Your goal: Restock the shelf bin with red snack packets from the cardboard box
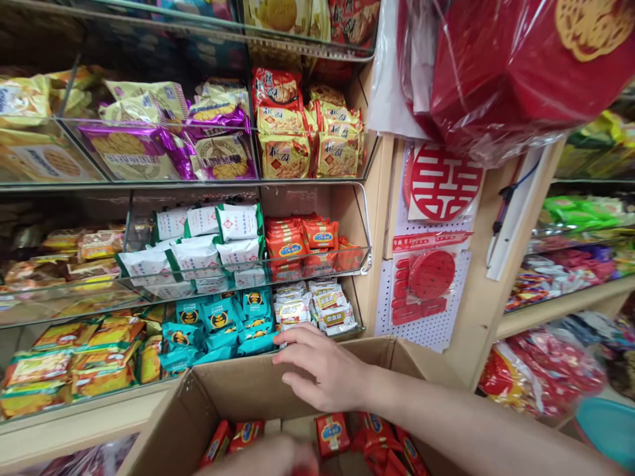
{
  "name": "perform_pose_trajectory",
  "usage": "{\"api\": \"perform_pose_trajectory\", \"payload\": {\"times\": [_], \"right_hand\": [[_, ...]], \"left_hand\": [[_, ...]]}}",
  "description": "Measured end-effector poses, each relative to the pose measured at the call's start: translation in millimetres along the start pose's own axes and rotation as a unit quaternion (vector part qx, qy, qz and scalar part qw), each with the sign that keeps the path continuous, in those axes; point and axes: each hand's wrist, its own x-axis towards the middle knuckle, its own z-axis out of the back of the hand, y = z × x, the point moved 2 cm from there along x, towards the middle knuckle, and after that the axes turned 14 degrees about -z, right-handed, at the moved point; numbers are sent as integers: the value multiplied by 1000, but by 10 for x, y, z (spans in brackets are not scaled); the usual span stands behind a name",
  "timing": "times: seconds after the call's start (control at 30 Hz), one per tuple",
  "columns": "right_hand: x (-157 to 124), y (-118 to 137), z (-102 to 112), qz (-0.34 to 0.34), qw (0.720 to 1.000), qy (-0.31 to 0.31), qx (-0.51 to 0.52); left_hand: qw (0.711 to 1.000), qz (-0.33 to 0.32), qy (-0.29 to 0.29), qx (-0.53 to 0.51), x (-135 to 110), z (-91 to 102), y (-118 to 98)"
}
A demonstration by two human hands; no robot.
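Note:
My right hand [322, 370] reaches in from the right, palm down, over the far wall of an open cardboard box [238, 390]. Its fingers are apart and hold nothing, with the fingertips just below the white-and-yellow packets [327, 307] on the lowest shelf. My left hand [278, 459] is a blurred shape at the bottom edge, inside the box among red snack packets [331, 433]; its fingers cannot be made out. Matching red packets [302, 241] fill a clear bin on the middle shelf.
Clear shelf bins hold teal packets [218, 324], white-and-green packets [198, 254], purple bags [143, 149] and yellow-red bags [307, 142]. A pegboard [426, 330] with red decorations hangs to the right. Red wrapped goods [496, 73] hang overhead. More stocked shelves [570, 264] stand far right.

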Motion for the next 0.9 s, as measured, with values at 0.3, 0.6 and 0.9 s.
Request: {"api": "perform_pose_trajectory", "payload": {"times": [0.3, 0.6, 0.9], "right_hand": [[-14, -331, -144, -315, 899, 94, 288], [-5, -263, -56, -331, 895, 63, 293], [124, -180, 348, -221, 959, -32, 174]], "left_hand": [[884, -57, -362, -289, 76, 602, -5], [863, -54, -405, -298, 72, 555, -68], [928, -81, -328, -157, 40, 513, -33]]}}
